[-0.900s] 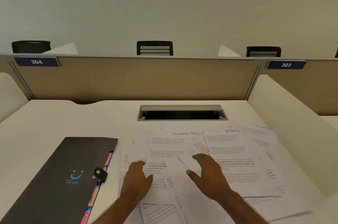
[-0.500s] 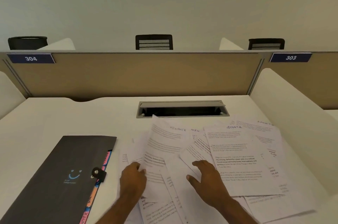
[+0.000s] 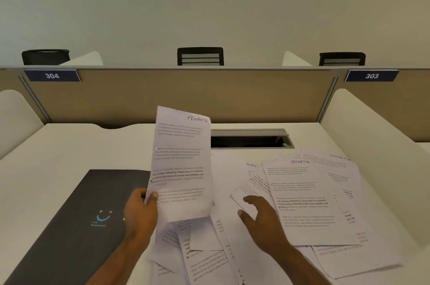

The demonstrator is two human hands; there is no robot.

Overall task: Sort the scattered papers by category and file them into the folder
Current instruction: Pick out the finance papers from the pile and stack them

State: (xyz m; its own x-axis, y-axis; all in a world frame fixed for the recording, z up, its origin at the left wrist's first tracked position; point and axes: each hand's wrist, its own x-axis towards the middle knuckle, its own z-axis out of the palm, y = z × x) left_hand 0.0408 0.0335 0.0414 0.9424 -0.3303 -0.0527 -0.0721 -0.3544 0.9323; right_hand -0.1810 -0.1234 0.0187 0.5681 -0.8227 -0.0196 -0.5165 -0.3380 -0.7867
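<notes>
My left hand [image 3: 142, 209] pinches the lower left edge of a printed sheet headed FINANCE [image 3: 182, 163] and holds it upright above the desk. My right hand [image 3: 260, 217] lies open, fingers spread, on the pile of scattered papers [image 3: 232, 256]. A sheet headed SPORTS [image 3: 304, 198] lies on top of the pile to the right, with another SPORTS sheet [image 3: 335, 163] behind it. The dark grey folder [image 3: 79, 222], with a blue smiley on its cover, lies shut on the desk to the left, partly behind my left hand.
The white desk [image 3: 69, 145] has a cable slot [image 3: 251, 139] at its back. A tan partition [image 3: 186, 94] with labels 304 and 303 closes the far side, and white side dividers [image 3: 372, 135] flank the desk. Black chairs stand beyond.
My left hand has taken hold of the FINANCE sheet and lifted it off the pile to stand upright. My right hand stays on the papers.
</notes>
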